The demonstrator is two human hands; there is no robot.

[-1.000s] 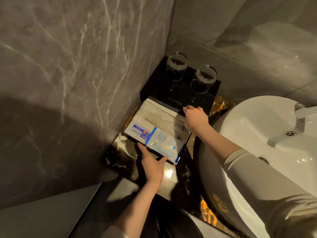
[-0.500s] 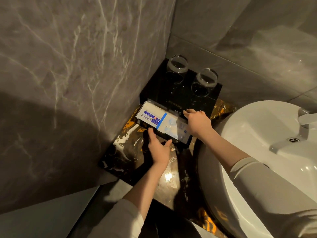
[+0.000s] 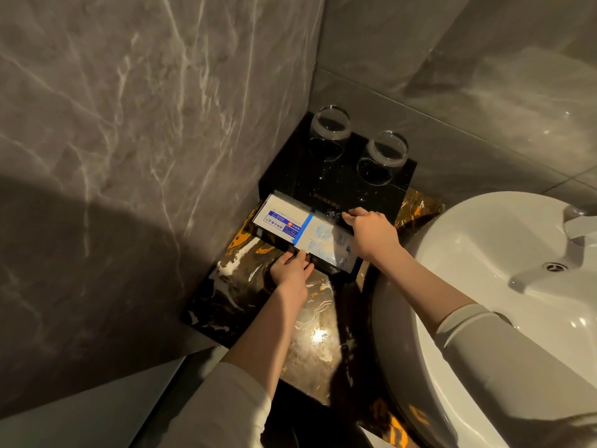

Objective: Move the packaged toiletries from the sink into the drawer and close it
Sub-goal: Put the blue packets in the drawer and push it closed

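A black box (image 3: 336, 185) stands in the counter's corner, and its drawer (image 3: 326, 268) sticks out a short way at the front. White and blue packaged toiletries (image 3: 290, 221) lie flat in the drawer, partly under the box top. My left hand (image 3: 290, 273) presses against the drawer's front edge, fingers bent on it. Fingertips of my right hand (image 3: 371, 234) rest on the box's front edge, above the drawer's right end and over the packets. The white sink (image 3: 484, 253) sits to the right; no packets show in it.
Two upturned glasses (image 3: 332, 130) (image 3: 384, 156) stand on the black box top. Marble walls close in at left and behind. The counter (image 3: 310, 331) is dark marble with gold veins. A chrome tap (image 3: 578, 227) overhangs the sink at the right edge.
The drawer has slid back into the black box, pushed by my left hand. Much less of the packets shows now. My right hand has stayed at the box's front edge.
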